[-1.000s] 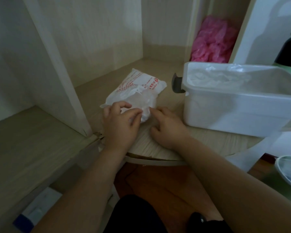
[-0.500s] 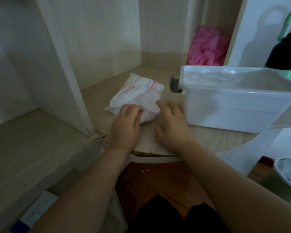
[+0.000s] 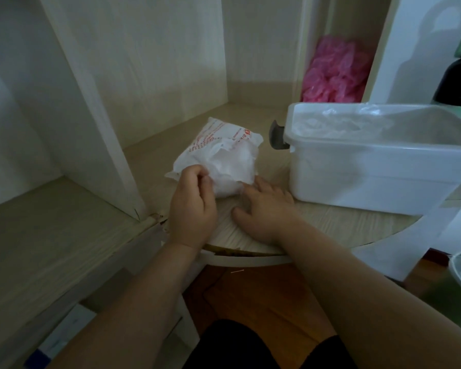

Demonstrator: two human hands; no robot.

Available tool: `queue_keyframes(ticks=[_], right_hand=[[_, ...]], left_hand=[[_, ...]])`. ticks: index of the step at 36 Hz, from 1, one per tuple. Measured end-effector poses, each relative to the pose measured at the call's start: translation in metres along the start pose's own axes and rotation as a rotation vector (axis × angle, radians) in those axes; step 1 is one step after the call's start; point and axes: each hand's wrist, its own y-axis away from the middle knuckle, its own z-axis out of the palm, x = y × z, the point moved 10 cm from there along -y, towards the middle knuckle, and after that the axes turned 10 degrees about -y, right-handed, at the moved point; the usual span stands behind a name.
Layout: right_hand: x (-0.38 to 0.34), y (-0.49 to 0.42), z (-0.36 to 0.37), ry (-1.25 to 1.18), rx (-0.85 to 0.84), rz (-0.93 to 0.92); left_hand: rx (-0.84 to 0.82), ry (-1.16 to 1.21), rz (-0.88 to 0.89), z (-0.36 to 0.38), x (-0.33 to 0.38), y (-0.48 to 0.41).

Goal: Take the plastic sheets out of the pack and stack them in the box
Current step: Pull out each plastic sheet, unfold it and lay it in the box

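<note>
My left hand [image 3: 192,206] pinches the crinkled white red-printed plastic pack [image 3: 225,155] at its 7 o'clock edge, my right hand [image 3: 266,209] lies flat at 5, the translucent white plastic box [image 3: 370,171] at 3.

A pale wood-grain shelf [image 3: 330,225] with a rounded front edge is set against light panelled walls [image 3: 157,62]. A second shelf [image 3: 51,235] on the left is divided from it by a white upright panel [image 3: 96,115]. A reddish-brown wooden floor [image 3: 250,296] is seen below. The room is dimly lit.
</note>
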Motion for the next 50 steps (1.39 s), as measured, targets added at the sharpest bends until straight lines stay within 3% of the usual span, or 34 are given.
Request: queue_keyframes(ticks=[3,8,10,16,19,25,27,30,33,36,40,44,47,50], right_hand=[[0.001,-0.001,0.003,0.063,-0.014,0.007],[0.0,-0.001,0.005,0.105,-0.052,0.012],[-0.002,0.0,0.005,0.116,-0.066,0.005],[-0.002,0.0,0.012,0.127,-0.189,0.097],[-0.01,-0.002,0.006,0.058,-0.219,0.113],[-0.046,-0.003,-0.074,-0.542,0.164,-0.077],[-0.059,-0.001,-0.093,-0.667,0.182,-0.172],[-0.074,-0.001,-0.109,-0.634,0.165,-0.229],[-0.069,-0.005,-0.137,-0.618,0.306,-0.193],[-0.053,-0.01,-0.157,-0.908,0.339,-0.054],[-0.038,-0.02,-0.18,-1.09,0.339,0.035],[-0.036,-0.021,-0.189,-1.141,0.272,0.069],[-0.03,-0.014,-0.212,-1.165,0.378,0.015],[-0.025,-0.006,-0.236,-1.081,0.481,-0.122]], left_hand=[[0.063,0.071,-0.071,-0.008,-0.008,0.0],[0.102,0.502,-0.49,-0.014,-0.04,-0.007],[0.068,0.568,-0.533,-0.016,-0.036,-0.017],[0.044,0.722,-0.487,-0.026,-0.016,-0.06],[-0.063,0.675,-0.476,-0.019,-0.009,-0.075],[-0.204,0.521,-0.487,-0.007,-0.006,-0.085],[-0.231,0.516,-0.466,-0.004,0.0,-0.092],[-0.279,0.497,-0.421,0.002,0.013,-0.103],[-0.268,0.53,-0.392,0.002,0.024,-0.114],[-0.313,0.581,-0.385,0.003,0.031,-0.114],[-0.505,0.406,-0.178,0.015,0.05,-0.103],[-0.333,0.28,-0.062,0.007,0.068,-0.119],[-0.281,0.383,-0.118,0.006,0.073,-0.131],[-0.384,0.5,-0.218,0.015,0.075,-0.135]])
